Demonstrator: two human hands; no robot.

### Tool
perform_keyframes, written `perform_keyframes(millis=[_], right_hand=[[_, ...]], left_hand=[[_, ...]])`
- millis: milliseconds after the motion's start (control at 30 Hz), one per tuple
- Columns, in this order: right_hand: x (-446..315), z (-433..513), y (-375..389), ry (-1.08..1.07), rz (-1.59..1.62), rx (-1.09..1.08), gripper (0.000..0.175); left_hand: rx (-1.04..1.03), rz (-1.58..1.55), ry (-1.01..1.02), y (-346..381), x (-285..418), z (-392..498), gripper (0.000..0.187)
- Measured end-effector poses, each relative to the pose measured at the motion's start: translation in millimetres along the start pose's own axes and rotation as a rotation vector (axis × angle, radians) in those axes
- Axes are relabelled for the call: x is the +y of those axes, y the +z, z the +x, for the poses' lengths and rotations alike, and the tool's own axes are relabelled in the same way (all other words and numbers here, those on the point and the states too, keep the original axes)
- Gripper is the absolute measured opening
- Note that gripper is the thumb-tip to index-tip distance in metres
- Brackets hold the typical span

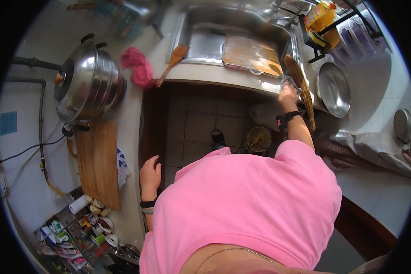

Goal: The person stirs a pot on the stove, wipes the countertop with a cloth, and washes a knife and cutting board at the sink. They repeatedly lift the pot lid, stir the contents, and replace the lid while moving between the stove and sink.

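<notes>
My right hand (289,93) grips a crumpled grey cloth (287,81) at the counter's front edge, right of the sink. Close against its right side leans a long straw brush (300,82). A wooden board (251,56) with a metal rim and a small handle lies over the front right of the steel sink (205,37). Empty and with fingers apart, my left hand (150,175) hangs beside the left counter. A wooden spatula (173,63) rests across the sink's front left corner, its handle end by a bunched pink cloth (137,67).
A steel steamer pot (85,82) and a large wooden cutting board (99,164) stand on the left counter. Right of the sink are a steel basin (334,89) and a black rack holding a yellow bottle (320,17). On the floor sits a bucket (259,138).
</notes>
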State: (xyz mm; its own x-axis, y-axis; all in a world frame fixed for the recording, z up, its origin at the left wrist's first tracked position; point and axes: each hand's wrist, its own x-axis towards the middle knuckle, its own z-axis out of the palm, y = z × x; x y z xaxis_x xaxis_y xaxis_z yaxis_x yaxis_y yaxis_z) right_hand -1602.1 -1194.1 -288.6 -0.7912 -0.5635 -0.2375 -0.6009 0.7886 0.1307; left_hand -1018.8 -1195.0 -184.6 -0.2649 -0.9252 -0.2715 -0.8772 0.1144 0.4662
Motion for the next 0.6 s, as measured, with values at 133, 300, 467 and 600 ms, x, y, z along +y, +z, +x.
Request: perform_keyframes(millis=[133,300,467,600], right_hand=[[-30,-30,-35,-0.070,-0.106,0.062,0.033],[-141,-136,-49,-0.762,0.248,-0.137,0.026],[-253,-354,-41,-1.577,0.634,-0.296,0.024],[-268,-555,-32,-2.163,0.478,-0.826,0.021]], left_hand=[[0.077,-0.041,-0.124,6,-17,-49,0.029],[0.219,-0.091,-0.326,14,-41,-157,0.030],[0.489,-0.170,-0.553,46,-67,-318,0.031],[0.808,-0.092,-0.780,95,-70,-459,0.025]])
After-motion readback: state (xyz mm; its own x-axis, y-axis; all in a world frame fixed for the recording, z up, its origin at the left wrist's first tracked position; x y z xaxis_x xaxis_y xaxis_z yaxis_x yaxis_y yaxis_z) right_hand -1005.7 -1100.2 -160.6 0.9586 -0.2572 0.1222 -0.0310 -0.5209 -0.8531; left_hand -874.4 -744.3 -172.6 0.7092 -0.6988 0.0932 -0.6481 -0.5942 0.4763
